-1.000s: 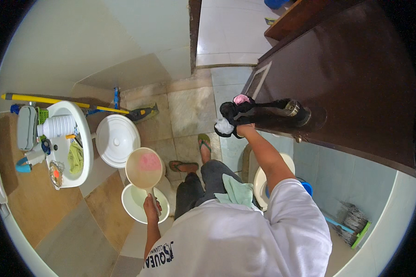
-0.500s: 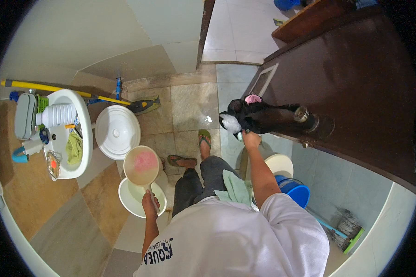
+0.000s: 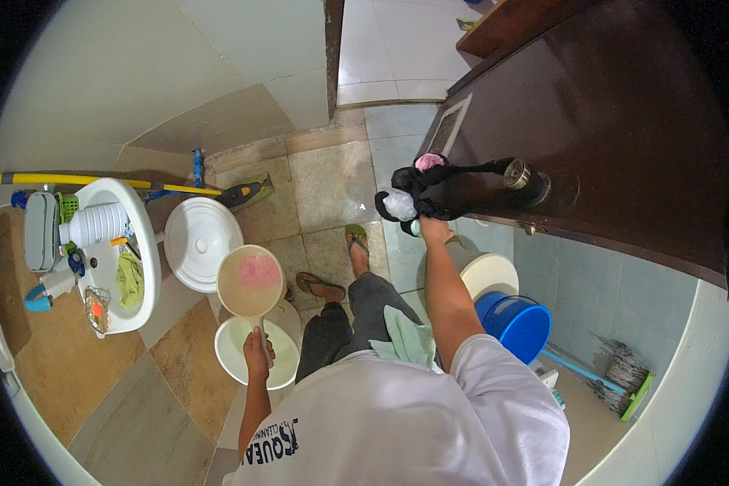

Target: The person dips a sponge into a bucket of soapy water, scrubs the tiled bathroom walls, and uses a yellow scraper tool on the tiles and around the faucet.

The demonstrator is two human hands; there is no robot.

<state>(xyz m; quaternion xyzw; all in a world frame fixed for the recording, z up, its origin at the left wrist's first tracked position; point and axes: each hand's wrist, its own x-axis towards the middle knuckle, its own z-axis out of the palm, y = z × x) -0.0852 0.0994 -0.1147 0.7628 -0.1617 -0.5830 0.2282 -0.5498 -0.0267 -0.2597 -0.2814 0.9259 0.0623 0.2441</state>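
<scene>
Here, left hand (image 3: 257,347) clenched on dipper (image 3: 249,280), right hand (image 3: 431,228) gripping black cloth bundle (image 3: 429,188)

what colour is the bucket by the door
Blue bucket, clearest in the head view.

Landmark: the white sink (image 3: 150,243)
Hands: two, left hand (image 3: 257,347) right of the sink, right hand (image 3: 431,229) far right of it
Dippers: one, pink-tinted dipper (image 3: 250,280) just right of the sink
White buckets: one, white bucket (image 3: 233,356) below-right of the sink
Blue buckets: one, blue bucket (image 3: 517,324) far right
White lids: one, round lid (image 3: 201,241) beside the sink
Flip-flops: two
Bottles on the sink: one, white bottle (image 3: 95,224)
</scene>
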